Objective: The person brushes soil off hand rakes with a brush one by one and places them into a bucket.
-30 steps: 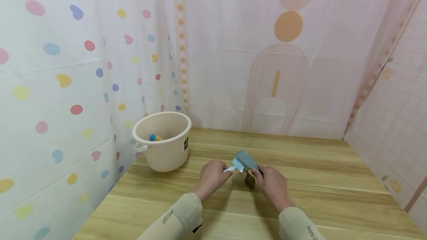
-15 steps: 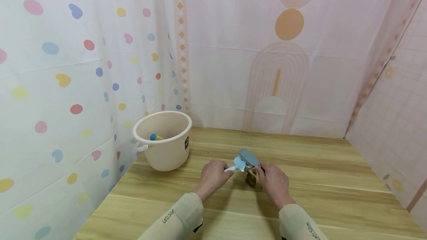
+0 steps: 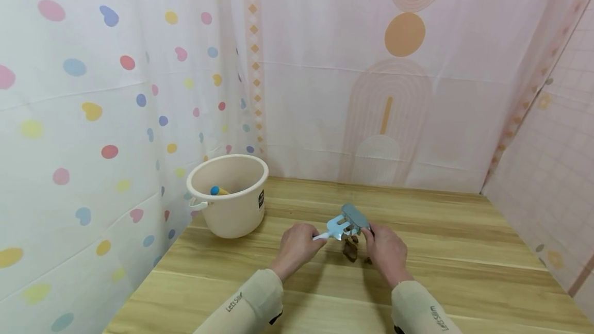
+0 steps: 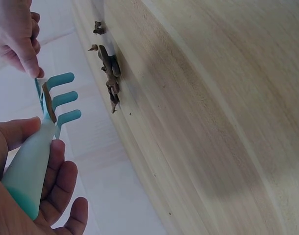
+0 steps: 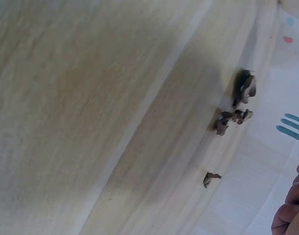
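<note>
My left hand (image 3: pixel 297 246) grips the pale handle of a small light-blue hand fork (image 3: pixel 336 227). In the left wrist view the fork's teal tines (image 4: pixel 65 98) point away from the fingers. My right hand (image 3: pixel 387 251) pinches a grey oval-backed brush (image 3: pixel 355 215), held right at the tines in the head view; its bristles are hidden there. Below both tools, brown shrivelled pieces (image 3: pixel 350 250) lie on the wooden table. The right wrist view shows these brown scraps (image 5: pixel 245 88) apart from the tines, with the fingers (image 5: pixel 291 205) at the right edge.
A cream bucket (image 3: pixel 234 215) stands on the wooden tabletop (image 3: pixel 464 272) to the left, with a blue-tipped yellow stick (image 3: pixel 220 191) inside. Patterned curtains (image 3: pixel 301 92) hang behind and along both sides.
The brush has moved right and slightly up with my right hand, uncovering more of the fork's tines. More brown pieces show on the table beneath. My left hand stays nearly in place.
</note>
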Demonstrator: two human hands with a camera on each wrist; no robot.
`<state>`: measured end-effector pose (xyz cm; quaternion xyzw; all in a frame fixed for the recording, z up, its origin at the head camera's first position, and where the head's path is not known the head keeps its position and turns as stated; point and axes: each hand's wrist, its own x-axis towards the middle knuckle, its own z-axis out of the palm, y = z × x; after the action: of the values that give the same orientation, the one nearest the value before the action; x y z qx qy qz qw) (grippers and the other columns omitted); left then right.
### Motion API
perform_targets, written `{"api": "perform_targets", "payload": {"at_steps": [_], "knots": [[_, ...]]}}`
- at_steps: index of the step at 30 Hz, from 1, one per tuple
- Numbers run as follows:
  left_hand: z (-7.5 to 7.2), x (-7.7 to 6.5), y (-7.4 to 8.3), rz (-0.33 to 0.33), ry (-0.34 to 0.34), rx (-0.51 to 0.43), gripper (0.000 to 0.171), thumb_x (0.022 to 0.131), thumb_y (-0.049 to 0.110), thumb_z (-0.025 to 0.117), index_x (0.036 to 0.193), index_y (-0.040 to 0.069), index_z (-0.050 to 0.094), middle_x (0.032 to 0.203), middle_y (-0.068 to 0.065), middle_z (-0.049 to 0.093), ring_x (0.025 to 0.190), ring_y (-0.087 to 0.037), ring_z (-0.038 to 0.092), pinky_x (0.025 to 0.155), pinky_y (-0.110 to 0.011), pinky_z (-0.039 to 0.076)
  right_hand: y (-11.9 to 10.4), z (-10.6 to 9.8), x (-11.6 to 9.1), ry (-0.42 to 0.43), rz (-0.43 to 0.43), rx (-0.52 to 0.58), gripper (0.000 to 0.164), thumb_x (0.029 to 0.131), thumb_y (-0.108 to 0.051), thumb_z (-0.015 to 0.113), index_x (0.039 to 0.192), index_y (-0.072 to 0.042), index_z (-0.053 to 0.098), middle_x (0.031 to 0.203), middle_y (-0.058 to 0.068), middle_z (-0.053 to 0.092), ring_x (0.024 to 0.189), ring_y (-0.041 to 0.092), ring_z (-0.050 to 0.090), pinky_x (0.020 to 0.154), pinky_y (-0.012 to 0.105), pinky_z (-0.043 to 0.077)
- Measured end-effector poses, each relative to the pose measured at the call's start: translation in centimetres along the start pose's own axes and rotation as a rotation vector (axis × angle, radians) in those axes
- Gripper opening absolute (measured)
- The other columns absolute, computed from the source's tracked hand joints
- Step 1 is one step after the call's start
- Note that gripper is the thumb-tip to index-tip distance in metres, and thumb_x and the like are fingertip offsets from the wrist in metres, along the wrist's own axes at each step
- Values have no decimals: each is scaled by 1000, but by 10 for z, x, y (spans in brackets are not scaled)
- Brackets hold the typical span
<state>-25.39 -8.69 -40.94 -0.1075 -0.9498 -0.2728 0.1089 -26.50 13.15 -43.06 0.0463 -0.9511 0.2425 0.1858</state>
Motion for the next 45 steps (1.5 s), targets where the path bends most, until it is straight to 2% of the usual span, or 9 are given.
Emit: {"api": "perform_targets", "payload": {"at_steps": [3, 6, 11, 17, 23, 30, 33, 39, 45], "knots": [[0, 1, -2, -4, 12, 4, 23, 88, 30, 73, 71, 14, 71, 54, 9, 50, 49, -9, 43, 48, -27, 34, -3, -2, -3, 27, -31, 37, 22, 99, -31, 60, 89, -14, 69, 70, 1, 61, 55, 17, 49, 45, 34, 37], [-2, 3, -5, -5, 43, 3, 23, 88, 28, 72, 71, 14, 70, 55, 8, 50, 49, -9, 42, 48, -26, 33, -8, -2, -9, 48, -115, 76, 17, 97, -30, 63, 91, -16, 70, 69, -1, 59, 56, 16, 49, 46, 34, 37], [-4, 4, -7, -4, 51, 2, 23, 88, 26, 72, 71, 13, 68, 54, 8, 50, 48, -9, 41, 46, -26, 32, -10, 6, -19, 98, -208, 28, 18, 93, -26, 69, 105, -14, 74, 75, 4, 62, 59, 19, 54, 47, 37, 41], [-1, 3, -6, -21, 28, 20, 27, 88, 26, 72, 64, 15, 64, 52, 7, 48, 47, -10, 42, 46, -27, 32, -8, 12, -22, 98, -170, 1, 19, 94, -28, 68, 107, -15, 74, 75, 6, 63, 59, 23, 57, 46, 37, 40], [-2, 2, -3, -15, 38, 22, 30, 88, 26, 72, 62, 16, 61, 51, 8, 47, 47, -9, 40, 46, -26, 31, -9, 12, -18, 53, -129, -17, 25, 97, -30, 64, 111, -12, 73, 77, 7, 64, 57, 17, 49, 45, 33, 37], [-5, 0, 0, -3, 24, 14, 31, 88, 28, 72, 61, 16, 62, 50, 8, 46, 46, -9, 39, 45, -25, 31, -6, 11, -14, 46, -92, -6, 22, 97, -32, 64, 99, -12, 72, 73, 5, 59, 55, 17, 44, 45, 32, 34], [-4, 0, 0, 2, 26, 17, 32, 88, 27, 73, 61, 17, 61, 50, 8, 46, 45, -9, 39, 45, -25, 30, -5, 12, -14, 44, -89, -8, 21, 96, -32, 65, 100, -12, 72, 74, 5, 60, 56, 17, 45, 45, 32, 35], [-2, 1, -1, 22, 36, 22, 32, 88, 26, 73, 60, 16, 60, 51, 8, 45, 46, -9, 38, 45, -25, 30, -3, 14, -14, 85, -91, -28, 25, 95, -30, 67, 111, -12, 73, 77, 8, 64, 56, 19, 51, 45, 36, 39], [-3, 0, 0, 32, 47, 13, 30, 87, 25, 73, 61, 16, 61, 51, 8, 46, 46, -9, 39, 45, -26, 31, 0, 12, -10, 93, -59, -38, 28, 96, -30, 65, 115, -11, 72, 84, 12, 67, 68, 32, 64, 49, 44, 45]]}}
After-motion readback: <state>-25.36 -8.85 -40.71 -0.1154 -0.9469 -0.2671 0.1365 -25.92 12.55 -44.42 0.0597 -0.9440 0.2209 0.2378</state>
